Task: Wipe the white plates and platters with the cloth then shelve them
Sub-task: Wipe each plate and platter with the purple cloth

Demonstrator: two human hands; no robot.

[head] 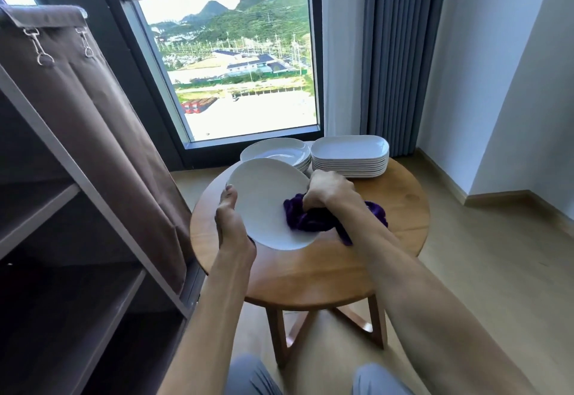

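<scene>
A: Start at the fingers. What is the right hand [327, 191] doing?

B: Its fingers are curled down and clamped on a bunched purple cloth [313, 217], pressing it onto the right part of a round white plate [265, 205]. Some of the cloth spills off the plate's rim toward the right, under the wrist.

A: And the left hand [231, 227]?

B: It grips the plate at its left rim. The thumb [229, 195] lies on the upper face, pointing away from the person; the other fingers are hidden beneath the plate, so how they lie I cannot tell.

A: Where is the plate, then?

B: Held above a round wooden table [400, 217], tilted, its far edge raised. Whether its near rim touches the tabletop is not clear.

A: What else is on the table?

B: At the far side, a stack of round plates [276, 150], and just to its right a taller stack of oblong platters [351, 157]. The two stacks stand close together, the held plate's far rim overlapping the round stack in this view.

A: And further out?

B: On the left stands a shelf unit [77, 208] with a brown fabric cover [102, 121] drawn to one side, its shelves dark. Behind the table is a window [236, 62] showing hills and buildings, and to its right a grey curtain [400, 53] hanging to the wood floor. The person's knees [254, 376] in grey trousers show at the bottom edge.
</scene>
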